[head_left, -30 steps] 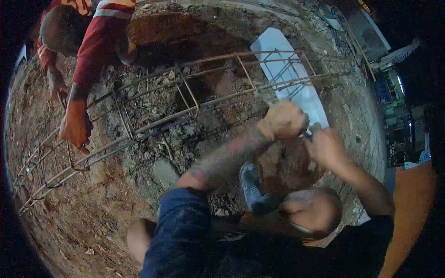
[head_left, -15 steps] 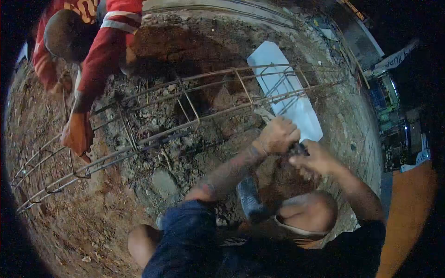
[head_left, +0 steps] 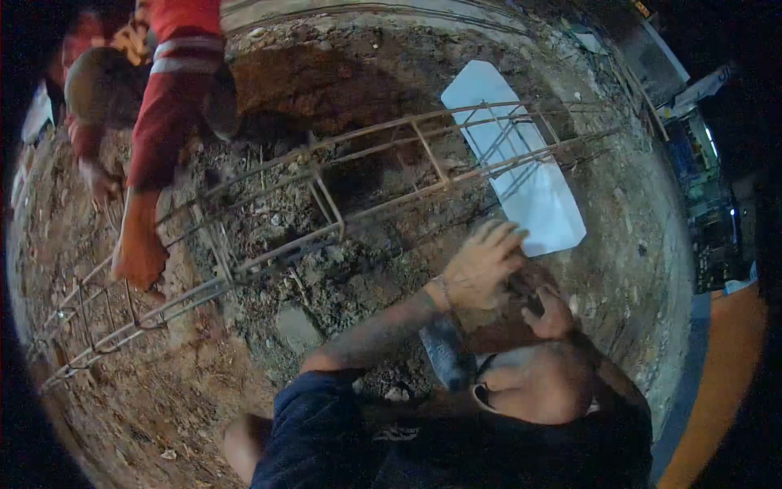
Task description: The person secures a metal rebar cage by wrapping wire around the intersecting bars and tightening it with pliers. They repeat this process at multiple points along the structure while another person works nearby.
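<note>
- The long rebar cage [head_left: 330,204] lies on its side across the dirt ground [head_left: 163,383]. Its far right end sits over a white board [head_left: 529,196].
- The left hand [head_left: 481,265] is just below the cage, near that right end. The fingers are spread and loose and not wrapped round any bar, so I'd call it mostly open.
- The right hand [head_left: 552,314] is tucked in close under the left one, right above the bent knee [head_left: 542,379]. The fingers are curled in.
- There's a small dark thing [head_left: 525,289] between the two hands. It's too murky to say what it is, or whether the right hand really has hold of it.
- At the left end, a co-worker's gloved hand [head_left: 138,244] in an orange glove, with a red sleeve [head_left: 171,122] above it, rests on the cage.
- Handling guess: steel that long is heavy and stiff along the bars, but the whole frame will probably sag and twist if it's picked up at one end only.
- It looks rusty and rough, so slipping isn't the worry. Scraped bare palms and poking wire ends are.
- I'd say the best hold is on a long bar right beside one of the square ties, where it's braced.
</note>
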The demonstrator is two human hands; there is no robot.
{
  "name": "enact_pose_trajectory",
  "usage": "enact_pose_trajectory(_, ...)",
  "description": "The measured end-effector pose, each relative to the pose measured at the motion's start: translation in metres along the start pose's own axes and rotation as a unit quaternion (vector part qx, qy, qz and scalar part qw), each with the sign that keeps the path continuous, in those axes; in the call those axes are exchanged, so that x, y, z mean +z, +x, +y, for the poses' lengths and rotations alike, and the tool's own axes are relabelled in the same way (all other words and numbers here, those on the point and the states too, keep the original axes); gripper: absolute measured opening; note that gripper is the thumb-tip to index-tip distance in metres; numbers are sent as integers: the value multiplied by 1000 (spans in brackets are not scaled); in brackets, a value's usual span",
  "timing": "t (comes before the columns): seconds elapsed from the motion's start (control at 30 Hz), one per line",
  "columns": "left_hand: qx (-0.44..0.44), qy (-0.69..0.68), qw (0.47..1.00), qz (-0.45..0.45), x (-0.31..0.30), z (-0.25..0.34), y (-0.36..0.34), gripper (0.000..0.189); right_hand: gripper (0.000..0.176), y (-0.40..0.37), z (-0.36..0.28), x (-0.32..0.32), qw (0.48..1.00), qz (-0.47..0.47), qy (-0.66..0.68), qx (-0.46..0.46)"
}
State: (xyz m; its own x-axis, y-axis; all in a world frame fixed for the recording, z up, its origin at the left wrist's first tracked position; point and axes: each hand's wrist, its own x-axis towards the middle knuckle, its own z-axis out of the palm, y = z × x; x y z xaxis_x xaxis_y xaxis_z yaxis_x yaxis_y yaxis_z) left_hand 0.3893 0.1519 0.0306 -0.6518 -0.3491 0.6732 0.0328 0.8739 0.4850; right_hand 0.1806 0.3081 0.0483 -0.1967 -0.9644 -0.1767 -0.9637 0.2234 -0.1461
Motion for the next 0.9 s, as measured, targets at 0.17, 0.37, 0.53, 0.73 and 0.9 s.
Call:
enact_pose_trajectory(0.17, -237, -432, 831, -259, 12, -58, -23, 56, 50, 9, 26, 20, 903, -122, 378, -167)
enact_pose_trajectory(0.37, -316, -740, 572, -158, 14, -70, -57, 63, 30, 44, 27, 12, 821, -310, 430, -212)
enact_pose_trajectory(0.53, -224, -825, 518, 11, 38, -45, -54, 57, 25, 66, 44, 30, 772, -321, 535, -119)
enact_pose_trajectory(0.73, -619, -414, 665, -58, 57, -64, -80, 45, 21, 86, 51, 48, 712, -356, 595, -107)
enact_pose_trajectory(0.9, -401, -148, 903, -47, 65, -94, -134, 46, 46, 80, 78, 121, 618, -275, 687, -266)
